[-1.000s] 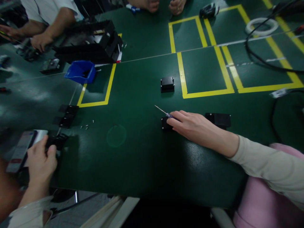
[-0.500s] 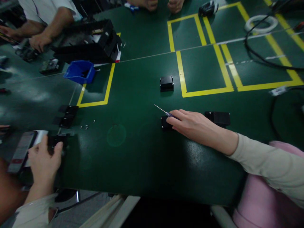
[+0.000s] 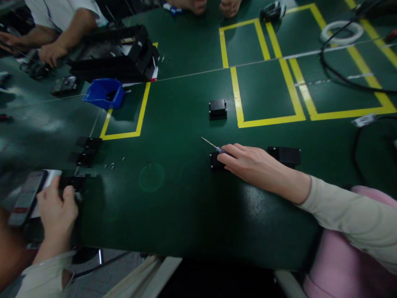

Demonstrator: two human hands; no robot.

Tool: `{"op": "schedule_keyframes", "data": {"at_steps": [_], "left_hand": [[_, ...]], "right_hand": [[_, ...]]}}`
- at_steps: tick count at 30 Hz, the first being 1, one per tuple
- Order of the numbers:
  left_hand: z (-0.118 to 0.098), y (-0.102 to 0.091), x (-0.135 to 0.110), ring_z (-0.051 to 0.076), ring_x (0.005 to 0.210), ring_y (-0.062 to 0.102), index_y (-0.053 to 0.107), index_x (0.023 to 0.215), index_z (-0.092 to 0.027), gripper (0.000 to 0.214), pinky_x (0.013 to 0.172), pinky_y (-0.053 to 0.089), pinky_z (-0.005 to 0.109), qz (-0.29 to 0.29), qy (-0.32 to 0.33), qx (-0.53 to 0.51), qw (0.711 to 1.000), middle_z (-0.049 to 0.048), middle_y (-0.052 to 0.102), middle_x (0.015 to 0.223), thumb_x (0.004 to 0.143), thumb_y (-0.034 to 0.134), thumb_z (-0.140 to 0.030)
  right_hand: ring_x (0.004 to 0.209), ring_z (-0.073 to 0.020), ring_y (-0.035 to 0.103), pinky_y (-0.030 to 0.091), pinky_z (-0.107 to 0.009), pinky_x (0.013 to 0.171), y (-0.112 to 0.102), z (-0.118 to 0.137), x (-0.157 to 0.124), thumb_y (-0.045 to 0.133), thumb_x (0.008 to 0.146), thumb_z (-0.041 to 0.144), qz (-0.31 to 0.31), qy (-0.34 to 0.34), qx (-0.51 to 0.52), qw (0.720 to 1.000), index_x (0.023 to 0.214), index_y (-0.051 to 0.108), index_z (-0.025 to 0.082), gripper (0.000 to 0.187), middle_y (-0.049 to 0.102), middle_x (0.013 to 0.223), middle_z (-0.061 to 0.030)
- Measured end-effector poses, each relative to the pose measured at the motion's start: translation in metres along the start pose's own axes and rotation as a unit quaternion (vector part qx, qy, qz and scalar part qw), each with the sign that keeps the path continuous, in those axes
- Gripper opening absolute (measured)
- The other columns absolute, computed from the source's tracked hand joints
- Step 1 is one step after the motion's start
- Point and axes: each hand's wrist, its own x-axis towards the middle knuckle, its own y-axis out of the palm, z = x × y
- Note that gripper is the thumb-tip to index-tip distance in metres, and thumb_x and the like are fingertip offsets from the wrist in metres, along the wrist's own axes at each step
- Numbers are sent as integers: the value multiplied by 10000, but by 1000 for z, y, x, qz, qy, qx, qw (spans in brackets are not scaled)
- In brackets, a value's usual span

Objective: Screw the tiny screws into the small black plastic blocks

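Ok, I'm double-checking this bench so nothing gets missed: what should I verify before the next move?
1. Screwdriver held in right hand: ok.
2. Screwdriver tip apart from the far black block: ok.
3. Near black block fully visible: not ok, the right hand covers much of it.
4. Left hand gripping the dark part beside it: cannot tell.
5. Small screws contained: not ok, loose on the green table.

Green table (image 3: 180, 207), grey floor (image 3: 96, 282), dim light
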Motion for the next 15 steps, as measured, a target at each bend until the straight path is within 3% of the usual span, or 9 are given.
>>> {"op": "schedule_keyframes", "data": {"at_steps": [9,13,15], "left_hand": [[15,12,4,421,1466,399,337,1579,-6,734,1207,343,600,-7,13,-6,1000,277,451,1547,1025,312,-487],[14,7,4,377,1509,370,353,1553,59,717,1259,296,526,1,16,-38,999,282,404,1588,1040,226,-426],[14,3,1,344,1521,368,368,1556,28,704,1277,274,501,10,4,-63,998,235,388,1618,1047,210,-430]], "right_hand": [[931,-207,646,480,-302,678,1,0,0,480,995,112,4,-2,4,1000,1239,497,170,252,610,1203,-107],[941,-210,645,482,-307,683,3,0,0,481,997,120,3,-3,2,1000,1234,509,168,243,617,1208,-116],[931,-205,642,479,-307,678,3,0,0,479,998,125,1,-4,2,1000,1236,514,168,244,619,1209,-120]]}}
